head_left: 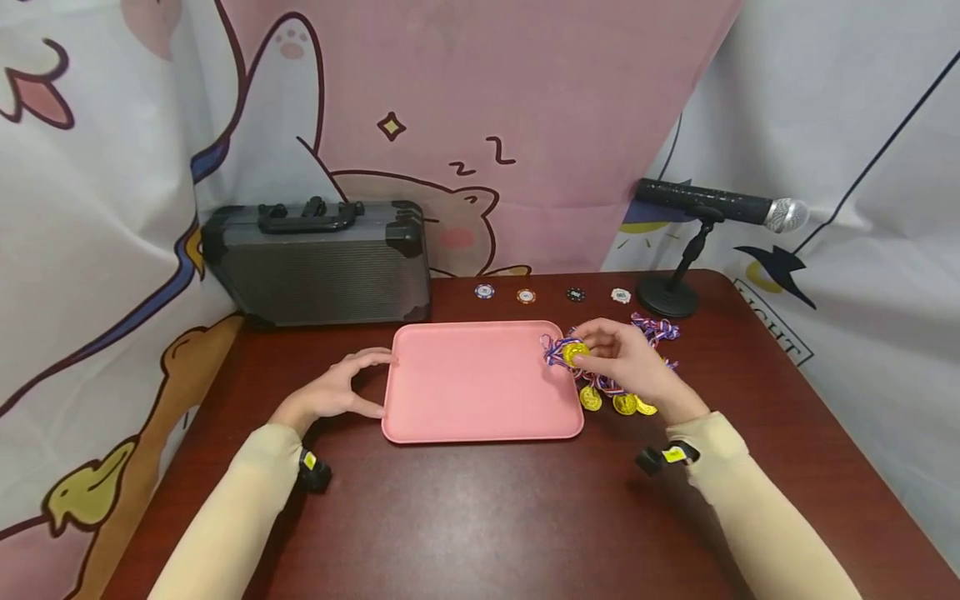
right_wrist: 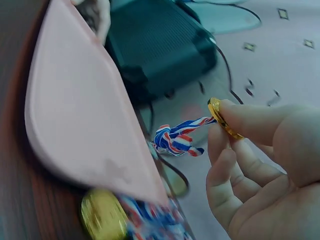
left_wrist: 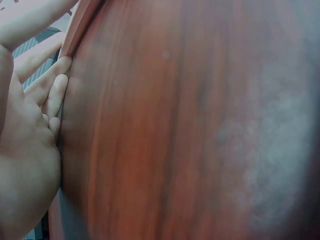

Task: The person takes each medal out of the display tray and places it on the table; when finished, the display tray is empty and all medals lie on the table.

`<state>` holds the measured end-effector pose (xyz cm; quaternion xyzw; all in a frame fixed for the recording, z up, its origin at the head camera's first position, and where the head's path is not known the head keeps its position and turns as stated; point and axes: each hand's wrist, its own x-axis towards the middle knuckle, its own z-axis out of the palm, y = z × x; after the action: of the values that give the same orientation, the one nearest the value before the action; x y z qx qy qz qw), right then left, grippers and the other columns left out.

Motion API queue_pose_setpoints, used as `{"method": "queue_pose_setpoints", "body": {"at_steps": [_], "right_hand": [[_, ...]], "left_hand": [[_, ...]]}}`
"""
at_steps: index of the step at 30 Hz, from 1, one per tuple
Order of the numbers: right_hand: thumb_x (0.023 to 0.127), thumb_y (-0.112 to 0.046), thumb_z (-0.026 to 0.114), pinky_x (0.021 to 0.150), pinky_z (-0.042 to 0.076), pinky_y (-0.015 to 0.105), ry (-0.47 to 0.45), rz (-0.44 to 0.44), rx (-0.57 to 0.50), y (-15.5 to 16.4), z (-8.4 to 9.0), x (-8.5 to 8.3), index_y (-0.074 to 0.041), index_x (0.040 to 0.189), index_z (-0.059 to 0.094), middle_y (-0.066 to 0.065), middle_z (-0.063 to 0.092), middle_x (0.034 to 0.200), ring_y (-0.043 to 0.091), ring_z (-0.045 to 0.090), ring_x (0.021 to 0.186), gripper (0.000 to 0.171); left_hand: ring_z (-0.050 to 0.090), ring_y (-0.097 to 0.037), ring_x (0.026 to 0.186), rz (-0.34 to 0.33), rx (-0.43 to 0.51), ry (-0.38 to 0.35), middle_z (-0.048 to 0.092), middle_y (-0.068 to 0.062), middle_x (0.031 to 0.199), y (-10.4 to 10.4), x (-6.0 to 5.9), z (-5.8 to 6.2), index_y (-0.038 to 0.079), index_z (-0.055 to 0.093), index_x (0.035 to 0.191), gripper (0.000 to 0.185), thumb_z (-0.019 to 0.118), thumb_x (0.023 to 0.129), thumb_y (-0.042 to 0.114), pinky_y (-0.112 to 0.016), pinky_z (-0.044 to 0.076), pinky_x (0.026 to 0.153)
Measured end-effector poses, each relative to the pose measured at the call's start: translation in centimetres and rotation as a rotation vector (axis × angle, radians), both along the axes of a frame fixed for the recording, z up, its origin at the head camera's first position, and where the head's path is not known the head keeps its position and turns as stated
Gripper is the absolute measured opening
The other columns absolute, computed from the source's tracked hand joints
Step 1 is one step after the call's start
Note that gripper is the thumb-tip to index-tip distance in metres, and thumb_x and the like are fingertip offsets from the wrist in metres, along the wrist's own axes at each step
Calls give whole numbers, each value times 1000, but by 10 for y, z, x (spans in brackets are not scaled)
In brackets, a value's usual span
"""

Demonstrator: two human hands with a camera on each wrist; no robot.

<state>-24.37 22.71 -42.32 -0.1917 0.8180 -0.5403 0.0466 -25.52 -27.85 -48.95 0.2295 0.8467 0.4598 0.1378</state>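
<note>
My right hand (head_left: 617, 360) pinches a gold medal (head_left: 575, 353) between thumb and fingers, above the right edge of the pink tray (head_left: 480, 383). The medal's red, white and blue ribbon (right_wrist: 175, 137) is knotted into a bundle and hangs free of the fingers in the right wrist view. Thumb and fingertips of my left hand (head_left: 339, 387) are spread along the tray's left rim, touching it. Below and beside the right hand lie several more gold medals (head_left: 591, 398) with striped ribbons, partly hidden by that hand.
Behind the tray stands a dark ridged case (head_left: 322, 279) at the left. Several poker chips, among them a blue-and-white one (head_left: 484, 292), lie in a row along the back. A microphone (head_left: 705, 202) on a black stand (head_left: 667, 293) occupies the back right corner.
</note>
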Motion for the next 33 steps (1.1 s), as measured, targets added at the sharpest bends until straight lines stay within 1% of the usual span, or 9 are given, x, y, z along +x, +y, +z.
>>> {"method": "queue_pose_setpoints", "body": {"at_steps": [3, 7, 10, 16, 20, 24, 28, 31, 33], "right_hand": [[95, -6, 78, 70, 61, 30, 24, -50, 19, 28, 2, 6, 3, 126, 64, 13, 71, 101, 17, 71, 84, 35], [95, -4, 77, 70, 62, 30, 41, -113, 25, 62, 6, 15, 5, 128, 63, 5, 73, 101, 18, 72, 84, 36], [96, -1, 76, 67, 61, 27, 44, -167, 15, 86, 7, 20, 6, 128, 61, -2, 74, 100, 14, 73, 81, 36], [97, -1, 74, 65, 59, 23, 55, -259, 36, 130, 2, 23, 3, 130, 61, -8, 75, 100, 9, 72, 77, 36], [97, 0, 73, 63, 58, 23, 62, -263, 73, 149, -10, 30, 3, 127, 61, -6, 75, 97, 11, 70, 74, 33], [96, 0, 74, 62, 58, 26, 44, -235, 132, 159, -25, 37, 6, 125, 61, 2, 75, 94, 17, 69, 72, 33], [95, -3, 77, 62, 58, 29, 19, -202, 205, 161, -38, 39, 7, 124, 63, 11, 75, 94, 22, 69, 72, 34], [94, -5, 79, 62, 58, 28, 17, -178, 272, 158, -45, 40, 5, 124, 66, 14, 75, 96, 22, 69, 73, 34], [94, -8, 80, 63, 56, 27, 18, -165, 327, 155, -47, 40, 3, 124, 67, 14, 75, 98, 19, 69, 74, 34]], "left_hand": [[27, -33, 150, 0, -4, 2, 44, -3, 160, 0, 1, 0, 23, 58, 149, 90, 100, 69, 27, -68, 20, 118], [27, -33, 149, -2, -13, 5, 45, -3, 160, -1, 1, 0, 23, 58, 149, 90, 100, 69, 27, -67, 21, 118], [28, -33, 150, -5, -17, 9, 45, -4, 161, -2, 2, -1, 22, 58, 149, 91, 101, 69, 27, -67, 20, 118], [28, -33, 150, 0, -18, 9, 44, -4, 161, -1, 1, 0, 22, 58, 149, 91, 100, 69, 28, -66, 20, 118], [28, -33, 150, -7, -19, 12, 45, -4, 161, 1, 1, 2, 21, 57, 150, 91, 100, 69, 29, -66, 19, 118], [28, -34, 150, -15, -15, 12, 44, -6, 161, 1, 1, 1, 20, 57, 150, 90, 99, 70, 28, -67, 18, 119], [27, -32, 150, 3, -20, -2, 43, -3, 161, 1, 0, 0, 24, 58, 149, 90, 99, 70, 29, -69, 19, 119], [26, -32, 151, 15, -27, -12, 43, -3, 162, 1, 0, 0, 26, 58, 149, 90, 99, 70, 30, -70, 19, 119], [26, -32, 151, 18, -30, -17, 42, -3, 162, 1, -1, -1, 26, 58, 149, 90, 100, 69, 30, -70, 19, 119]]}}
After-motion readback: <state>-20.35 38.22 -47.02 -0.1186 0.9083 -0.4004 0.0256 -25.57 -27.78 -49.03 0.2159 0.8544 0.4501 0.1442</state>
